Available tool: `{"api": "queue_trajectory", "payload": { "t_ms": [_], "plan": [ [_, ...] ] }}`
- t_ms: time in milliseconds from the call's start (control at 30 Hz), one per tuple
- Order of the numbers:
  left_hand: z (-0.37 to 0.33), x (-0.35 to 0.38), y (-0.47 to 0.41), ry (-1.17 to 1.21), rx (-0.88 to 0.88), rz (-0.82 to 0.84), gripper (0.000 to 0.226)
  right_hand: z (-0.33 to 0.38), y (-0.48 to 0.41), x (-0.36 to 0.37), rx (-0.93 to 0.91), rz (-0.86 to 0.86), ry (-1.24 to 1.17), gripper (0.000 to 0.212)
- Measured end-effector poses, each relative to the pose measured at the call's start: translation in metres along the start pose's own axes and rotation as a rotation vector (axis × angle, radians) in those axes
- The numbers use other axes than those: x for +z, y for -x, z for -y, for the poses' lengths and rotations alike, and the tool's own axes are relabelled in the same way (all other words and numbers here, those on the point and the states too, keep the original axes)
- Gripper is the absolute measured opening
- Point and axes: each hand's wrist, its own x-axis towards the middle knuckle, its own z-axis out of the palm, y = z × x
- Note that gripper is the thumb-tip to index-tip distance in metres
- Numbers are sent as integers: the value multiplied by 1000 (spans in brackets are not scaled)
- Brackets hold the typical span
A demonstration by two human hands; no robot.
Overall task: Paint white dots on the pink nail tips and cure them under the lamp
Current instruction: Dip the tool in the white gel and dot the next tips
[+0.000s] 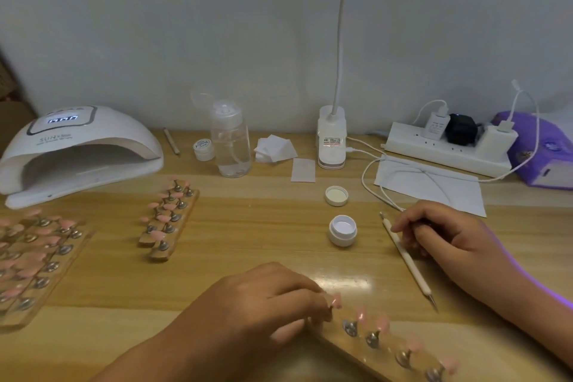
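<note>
Left hand [263, 298], 6 o'clock, grips tip holder [384, 355] end to steady it. Right hand [449, 232], 3 o'clock, pinches dotting pen [409, 267]; open gel pot [342, 231] close for dipping.

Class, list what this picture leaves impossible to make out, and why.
Head view:
- Nail strip, held by left hand: blurred, cut by bottom edge; dots unclear.
- Left nail trays: cut by left edge.
- Right hand: fingers curl over dotting pen; grip unclear.
- Lamp display: too small.
</note>
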Motion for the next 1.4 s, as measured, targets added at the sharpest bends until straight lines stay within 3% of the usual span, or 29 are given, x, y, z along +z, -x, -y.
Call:
{"api": "queue_trajectory", "payload": {
  "t_ms": [133,200,300,433,533,700,800,900,967,1067,1233,1400],
  "plan": [
    [4,4,-8,95,-163,10,14,2,-2,0,-23,14,122,31],
    [7,4,-17,254,-296,66,14,5,-9,0,15,142,245,16],
    [13,3,-31,357,-401,142,21,12,-20,1,106,315,419,26],
    [14,4,-35,357,-387,191,26,14,-23,3,29,361,621,30],
    [13,6,-30,363,-371,190,34,13,-19,-4,-2,242,334,19],
    [5,14,-31,386,-365,128,23,10,-13,-3,212,-3,-628,16],
    [6,19,-43,410,-353,105,11,12,-14,-4,226,78,-1053,11],
    [11,22,-54,452,-353,97,7,11,-12,-23,184,393,-1294,14],
    [14,23,-55,488,-372,87,10,6,-8,-34,215,525,-1349,18],
    [16,25,-52,522,-392,60,13,0,0,-33,173,608,-1238,16],
    [17,24,-50,535,-363,46,9,7,1,-24,171,588,-1227,18],
    [11,32,-48,533,-408,-8,20,2,2,-22,165,650,-1270,11]
  ]
}}
